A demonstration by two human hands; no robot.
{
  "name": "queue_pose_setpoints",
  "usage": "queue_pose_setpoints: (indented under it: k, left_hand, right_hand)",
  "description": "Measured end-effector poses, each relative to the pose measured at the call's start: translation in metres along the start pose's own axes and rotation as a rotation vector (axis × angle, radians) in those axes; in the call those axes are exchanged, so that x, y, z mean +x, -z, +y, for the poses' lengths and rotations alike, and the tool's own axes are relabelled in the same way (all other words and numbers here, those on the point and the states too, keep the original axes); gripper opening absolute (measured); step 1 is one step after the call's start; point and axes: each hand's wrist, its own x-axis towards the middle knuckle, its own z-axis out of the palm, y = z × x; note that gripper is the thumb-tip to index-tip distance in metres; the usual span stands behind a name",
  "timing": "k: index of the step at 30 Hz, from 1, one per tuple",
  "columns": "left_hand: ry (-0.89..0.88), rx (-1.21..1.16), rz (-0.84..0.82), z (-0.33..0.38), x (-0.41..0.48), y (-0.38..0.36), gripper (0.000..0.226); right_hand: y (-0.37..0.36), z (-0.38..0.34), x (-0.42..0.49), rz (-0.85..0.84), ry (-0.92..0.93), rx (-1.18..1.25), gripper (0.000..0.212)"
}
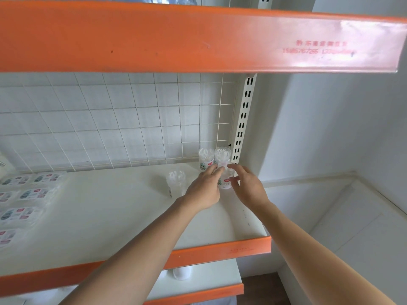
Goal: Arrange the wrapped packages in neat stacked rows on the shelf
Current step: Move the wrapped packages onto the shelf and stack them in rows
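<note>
Left hand (204, 189) and right hand (250, 189) curl round a clear tub (226, 182) on the shelf (110, 216), apparently seating it before the back tubs (206, 158); next, likely the lone tub (176, 181) alongside.

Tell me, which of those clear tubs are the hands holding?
The front tub, gripped between left hand and right hand. The back tubs stand behind it by the grid; the lone tub stands apart, left.
</note>
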Motion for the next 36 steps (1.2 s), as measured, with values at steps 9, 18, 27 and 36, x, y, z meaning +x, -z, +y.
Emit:
queue_pose_setpoints:
  k: [9, 18, 27, 36]
  left_hand:
    - [-0.006, 0.029, -0.009, -0.004, 0.006, 0.001, 0.063]
    - [0.022, 0.025, -0.043, 0.000, 0.005, 0.002, 0.066]
    - [0.057, 0.329, 0.183, -0.005, -0.013, 0.036, 0.047]
    - [0.342, 0.140, 0.065, -0.044, -0.030, 0.047, 0.043]
  right_hand:
    - [-0.002, 0.002, 0.011, -0.013, 0.003, 0.001, 0.037]
    - [-0.004, 0.000, 0.010, -0.022, -0.004, -0.022, 0.042]
    - [0.001, -0.009, 0.003, 0.009, 0.045, -0.177, 0.049]
    - [-0.004, -0.013, 0.003, 0.026, 0.063, -0.269, 0.045]
